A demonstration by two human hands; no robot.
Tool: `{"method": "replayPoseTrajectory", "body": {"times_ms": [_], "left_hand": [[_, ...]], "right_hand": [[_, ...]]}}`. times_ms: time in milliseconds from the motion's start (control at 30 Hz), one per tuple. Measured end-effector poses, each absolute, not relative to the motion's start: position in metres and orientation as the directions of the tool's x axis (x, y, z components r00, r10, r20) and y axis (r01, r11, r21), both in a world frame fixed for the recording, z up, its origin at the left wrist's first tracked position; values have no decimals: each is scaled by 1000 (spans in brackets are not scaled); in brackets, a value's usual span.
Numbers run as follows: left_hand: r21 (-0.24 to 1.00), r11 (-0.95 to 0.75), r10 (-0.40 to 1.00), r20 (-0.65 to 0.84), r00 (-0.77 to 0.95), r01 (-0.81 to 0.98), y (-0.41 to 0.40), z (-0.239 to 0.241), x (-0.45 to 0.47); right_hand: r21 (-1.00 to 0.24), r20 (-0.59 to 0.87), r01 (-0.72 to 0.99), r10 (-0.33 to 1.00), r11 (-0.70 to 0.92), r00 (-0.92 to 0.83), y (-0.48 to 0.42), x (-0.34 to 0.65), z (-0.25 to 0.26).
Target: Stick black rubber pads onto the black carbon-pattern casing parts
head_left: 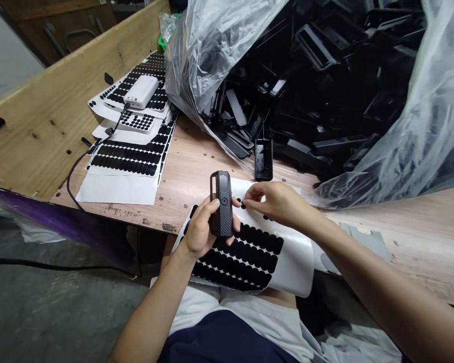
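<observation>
My left hand [200, 229] is wrapped round a black plastic housing [223, 222] with a carbon-fibre-like texture, an oval panel and a small round mark on its face. It is held upright above a white sticker sheet [297, 257], which lies partly over my lap and the table edge. Rows of black stickers [245, 259] with scalloped edges cover much of this sheet. To the right of the housing, my right hand [272, 200] has thumb and fingers pinched at a small round black sticker [243, 205]. Whether that sticker is lifted off the sheet is hard to see.
A large clear plastic bag [196, 65] of black plastic parts [325, 101] fills the back right. One open black case [264, 159] lies before it. At left, a white power bank [141, 92] with a black cable [70, 176] rests on stacked sticker sheets [117, 189], beside a wooden board [41, 136].
</observation>
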State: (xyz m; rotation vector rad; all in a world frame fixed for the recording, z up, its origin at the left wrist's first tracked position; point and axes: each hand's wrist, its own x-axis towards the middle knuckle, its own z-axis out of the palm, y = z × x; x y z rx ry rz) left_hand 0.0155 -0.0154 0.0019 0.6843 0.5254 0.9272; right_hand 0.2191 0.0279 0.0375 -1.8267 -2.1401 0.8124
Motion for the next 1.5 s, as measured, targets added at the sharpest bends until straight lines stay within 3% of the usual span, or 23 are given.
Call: {"method": "replayPoseTrajectory", "body": {"times_ms": [100, 167, 233, 633, 1067, 1400, 1500], "left_hand": [[754, 379, 879, -111, 464, -536, -17, 3, 18], [766, 378, 874, -110, 474, -520, -17, 3, 19], [771, 386, 866, -114, 487, -507, -16, 3, 20], [756, 409, 856, -125, 501, -510, -14, -2, 22], [762, 402, 857, -119, 501, -507, -14, 0, 22], [839, 334, 873, -103, 478, -429, -17, -3, 21], [859, 299, 867, -62, 494, -416, -17, 0, 20]], "right_hand": [[-858, -272, 479, 955, -186, -116, 15, 221, 50], [-928, -350, 181, 928, -326, -125, 6, 215, 60], [-921, -388, 103, 903, -375, -185, 1, 205, 67], [-920, -357, 236, 917, -312, -177, 1, 183, 68], [-919, -342, 265, 924, -291, -172, 1, 180, 71], [-888, -127, 459, 977, -35, -172, -8, 175, 74], [-868, -13, 496, 997, 24, -70, -13, 193, 70]]}}
